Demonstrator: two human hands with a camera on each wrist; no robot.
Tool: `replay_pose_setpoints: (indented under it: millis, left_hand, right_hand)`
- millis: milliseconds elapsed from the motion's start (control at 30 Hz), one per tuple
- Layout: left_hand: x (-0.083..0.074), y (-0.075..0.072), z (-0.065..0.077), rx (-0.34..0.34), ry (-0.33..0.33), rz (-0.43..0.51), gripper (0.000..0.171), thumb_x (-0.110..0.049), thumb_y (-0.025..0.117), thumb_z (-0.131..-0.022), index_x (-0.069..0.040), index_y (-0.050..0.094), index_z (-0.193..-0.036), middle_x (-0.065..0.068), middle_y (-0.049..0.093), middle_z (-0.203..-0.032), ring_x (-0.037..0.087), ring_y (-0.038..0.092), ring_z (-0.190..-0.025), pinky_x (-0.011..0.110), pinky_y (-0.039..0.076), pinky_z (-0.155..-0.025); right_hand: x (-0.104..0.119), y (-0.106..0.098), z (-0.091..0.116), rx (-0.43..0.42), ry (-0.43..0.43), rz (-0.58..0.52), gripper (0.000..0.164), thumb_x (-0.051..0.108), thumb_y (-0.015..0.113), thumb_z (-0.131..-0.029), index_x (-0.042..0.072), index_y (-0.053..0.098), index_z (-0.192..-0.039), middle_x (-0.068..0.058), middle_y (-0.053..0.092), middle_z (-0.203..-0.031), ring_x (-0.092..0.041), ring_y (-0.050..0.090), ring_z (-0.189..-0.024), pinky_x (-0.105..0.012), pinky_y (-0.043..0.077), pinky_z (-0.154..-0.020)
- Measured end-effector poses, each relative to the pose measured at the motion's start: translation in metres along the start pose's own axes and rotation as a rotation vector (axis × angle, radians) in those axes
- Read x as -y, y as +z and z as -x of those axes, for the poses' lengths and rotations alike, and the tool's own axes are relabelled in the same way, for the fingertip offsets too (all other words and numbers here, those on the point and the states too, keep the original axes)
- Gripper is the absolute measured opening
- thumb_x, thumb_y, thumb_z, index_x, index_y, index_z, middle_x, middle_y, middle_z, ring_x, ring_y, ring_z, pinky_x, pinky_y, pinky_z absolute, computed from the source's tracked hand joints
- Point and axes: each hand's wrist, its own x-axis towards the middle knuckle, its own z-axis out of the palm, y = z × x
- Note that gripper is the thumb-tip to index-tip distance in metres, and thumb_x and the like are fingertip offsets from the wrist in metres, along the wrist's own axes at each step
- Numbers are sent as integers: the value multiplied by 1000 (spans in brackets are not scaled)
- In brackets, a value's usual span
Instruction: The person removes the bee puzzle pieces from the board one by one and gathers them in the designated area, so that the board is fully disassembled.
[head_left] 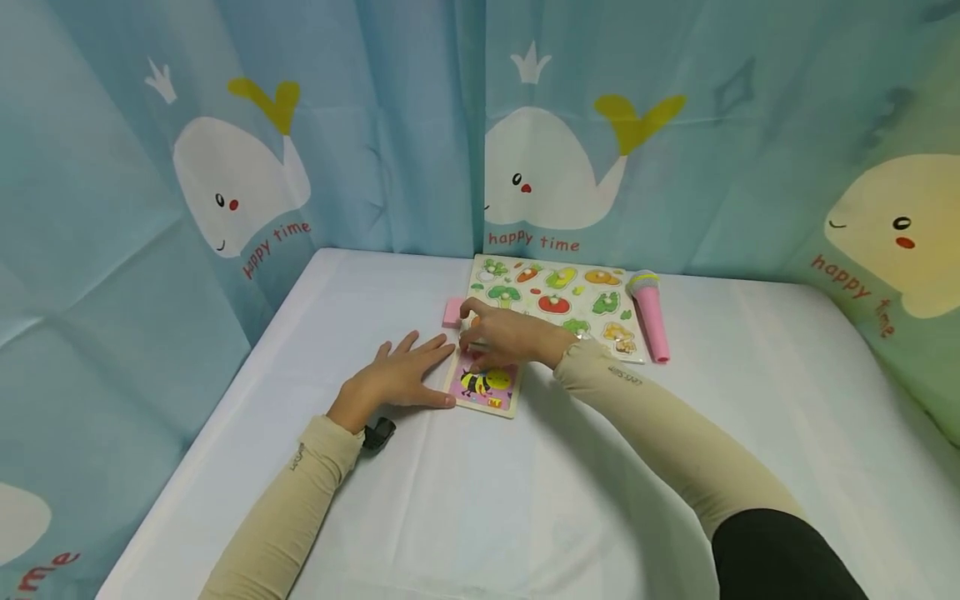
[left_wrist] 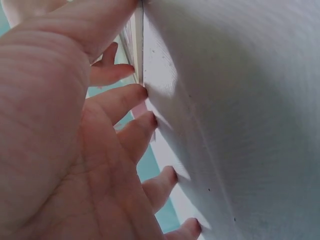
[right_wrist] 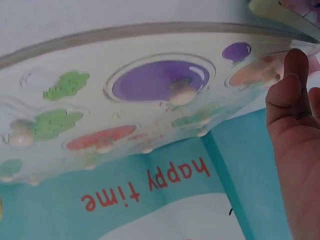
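Observation:
My left hand point(head_left: 401, 373) lies with fingers spread on the white table, its thumb at the left edge of a small bee puzzle point(head_left: 487, 385). In the left wrist view the fingertips of this left hand point(left_wrist: 110, 150) meet the cloth. My right hand point(head_left: 513, 333), fingers bent, is over the near left corner of a vegetable peg board point(head_left: 637, 348) and the top of the bee puzzle. In the right wrist view the right hand point(right_wrist: 300, 125) has its fingertips beside an orange piece point(right_wrist: 257, 70) with a knob. Whether they hold anything is hidden.
A pink block point(head_left: 452, 312) sits at the left of the peg board. On the board's right lies a pink toy microphone point(head_left: 652, 321). Blue whale-print curtains point(head_left: 405, 125) hang behind and beside the table point(head_left: 465, 517).

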Motion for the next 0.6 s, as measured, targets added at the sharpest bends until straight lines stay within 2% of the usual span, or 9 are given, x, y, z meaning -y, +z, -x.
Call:
replay_pose_setpoints:
  millis: [267,467,600]
  left_hand:
    - [-3,-1,0,-3,-3,-8,98,-58,76,-96,-19,28,-172,3,15,-179,41,0,-163,72,0,-123]
    - [-2,1,-1,-10,-3,-13,98,-58,76,-96,-20,27,-172,3,15,-179,41,0,-163,72,-1,-123]
    - [-1,1,0,-15,1,-18,98,-58,76,-96,-20,27,-172,2,15,-179,41,0,-163,72,0,-123]
  right_hand:
    - [5,-3,0,48,106,-181,28,26,84,-97,16,72,-121,-17,44,-132,-28,56,-109,-38,52,-97]
    - [13,-4,-5,93,186,-211,25,20,82,-99,17,68,-119,-17,47,-129,-28,54,-108,-39,51,-95]
    - [13,-1,-6,82,190,-215,24,17,82,-98,17,65,-116,-15,50,-125,-26,54,-107,-39,51,-95]
